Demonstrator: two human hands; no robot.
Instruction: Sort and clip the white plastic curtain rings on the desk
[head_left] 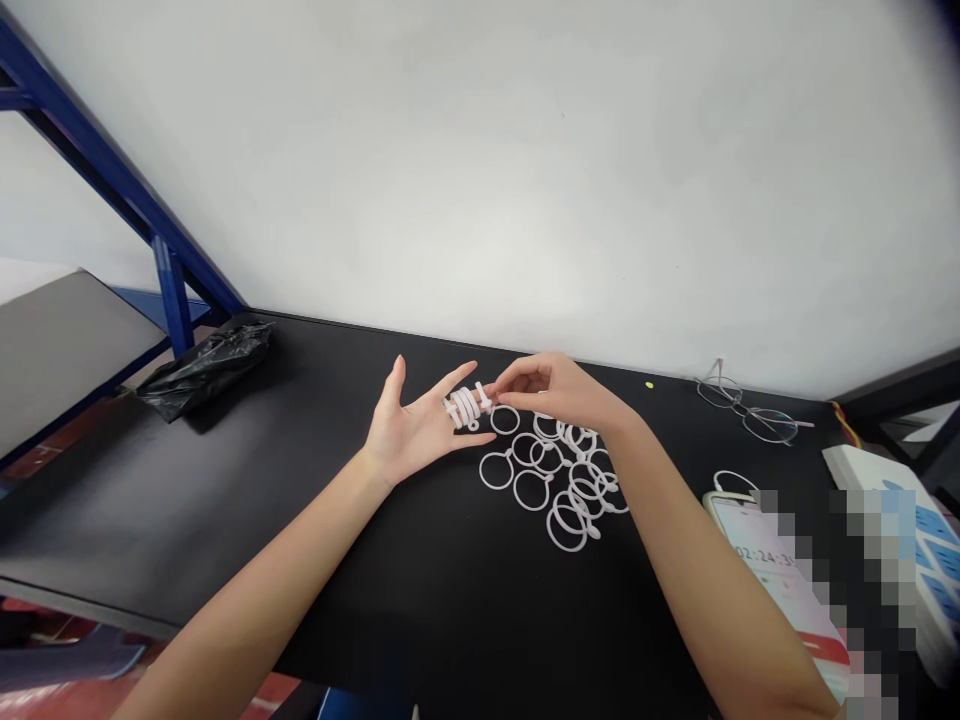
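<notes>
My left hand (411,432) is held palm up over the black table, thumb and fingers stretched apart. Several white plastic rings (466,405) with small tabs encircle its middle fingers. At those fingertips, my right hand (551,388) reaches in from the right, thumb and fingers pinched together. Its tips meet the outermost white ring (484,397), partly hiding the left fingertips. Below and beside the hands, a loose pile of more white rings (531,490) lies on the table, many overlapping; the right wrist and forearm cover part of it.
The black table (420,600) meets a pale wall (480,180). A crumpled black plastic bag (214,370) lies at left by a blue metal frame (172,290). On the right are eyeglasses (750,410), a phone (772,560) with a cable and a white power strip (885,490).
</notes>
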